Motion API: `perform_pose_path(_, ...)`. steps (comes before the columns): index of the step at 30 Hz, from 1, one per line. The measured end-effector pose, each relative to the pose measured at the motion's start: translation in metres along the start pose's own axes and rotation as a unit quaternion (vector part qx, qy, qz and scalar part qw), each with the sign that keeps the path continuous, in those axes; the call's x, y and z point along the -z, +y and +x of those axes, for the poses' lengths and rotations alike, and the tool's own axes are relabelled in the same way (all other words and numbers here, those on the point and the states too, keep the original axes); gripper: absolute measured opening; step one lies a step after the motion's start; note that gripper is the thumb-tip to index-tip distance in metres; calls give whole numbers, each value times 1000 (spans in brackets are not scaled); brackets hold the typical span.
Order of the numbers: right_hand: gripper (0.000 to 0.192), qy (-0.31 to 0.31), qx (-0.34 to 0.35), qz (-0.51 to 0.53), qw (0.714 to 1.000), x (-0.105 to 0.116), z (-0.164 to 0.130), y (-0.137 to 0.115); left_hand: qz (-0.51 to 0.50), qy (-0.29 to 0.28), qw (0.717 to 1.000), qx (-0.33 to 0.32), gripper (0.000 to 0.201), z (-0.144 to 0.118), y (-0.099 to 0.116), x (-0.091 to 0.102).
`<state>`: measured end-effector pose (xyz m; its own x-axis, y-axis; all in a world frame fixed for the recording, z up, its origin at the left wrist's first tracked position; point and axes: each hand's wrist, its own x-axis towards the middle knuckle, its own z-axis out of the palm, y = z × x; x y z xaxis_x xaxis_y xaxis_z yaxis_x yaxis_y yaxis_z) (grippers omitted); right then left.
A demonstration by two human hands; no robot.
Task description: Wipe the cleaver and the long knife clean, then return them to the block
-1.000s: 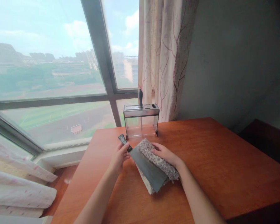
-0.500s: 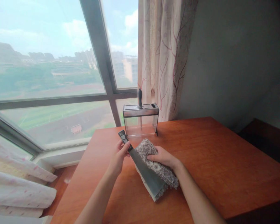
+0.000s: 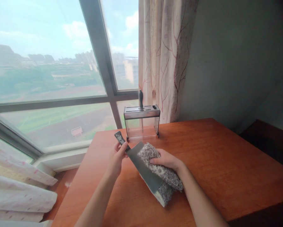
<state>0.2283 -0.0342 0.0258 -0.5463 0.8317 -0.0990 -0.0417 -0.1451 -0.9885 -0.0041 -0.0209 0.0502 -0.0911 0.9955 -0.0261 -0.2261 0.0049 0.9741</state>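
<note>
My left hand grips the dark handle of a broad cleaver, whose grey blade runs down and right above the table. My right hand presses a mottled grey cloth against the blade; the cloth wraps over the blade's upper edge and hangs past its lower end. Both hands are a little above the wooden table, near its middle.
A clear knife block with a metal top stands at the table's far edge, one black handle sticking up from it. Behind are a large window, a patterned curtain and a grey wall. White bedding lies at left.
The cleaver has been lifted and tilted, its handle moving up and left. The cloth now folds around the blade, and my right hand has slid a little along it.
</note>
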Motion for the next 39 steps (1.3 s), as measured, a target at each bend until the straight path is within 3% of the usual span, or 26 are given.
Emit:
perform_pose_path(11, 51, 23, 23, 8, 999, -3, 3, -1, 50, -32, 998, 3, 34, -12, -10, -21)
perform_pose_path(17, 47, 38, 39, -9, 998, -7, 5, -1, 24, -45, 999, 3, 30, -7, -8, -12)
perform_pose_path(26, 50, 68, 34, 12, 997, 0, 3, -2, -58, 73, 996, -10, 32, 9, 3, 13)
perform_pose_path(32, 45, 175, 58, 57, 981, 9, 3, -2, -145, 167, 975, -21, 31, 13, 8, 17)
perform_pose_path(36, 36, 246, 85, 186, 947, 7, 6, 2, -196, 183, 963, -29, 26, 11, 2, 12)
perform_pose_path(39, 32, 229, 119, 300, 919, 0, 8, 3, -226, 177, 957, -37, 23, 8, 0, 7)
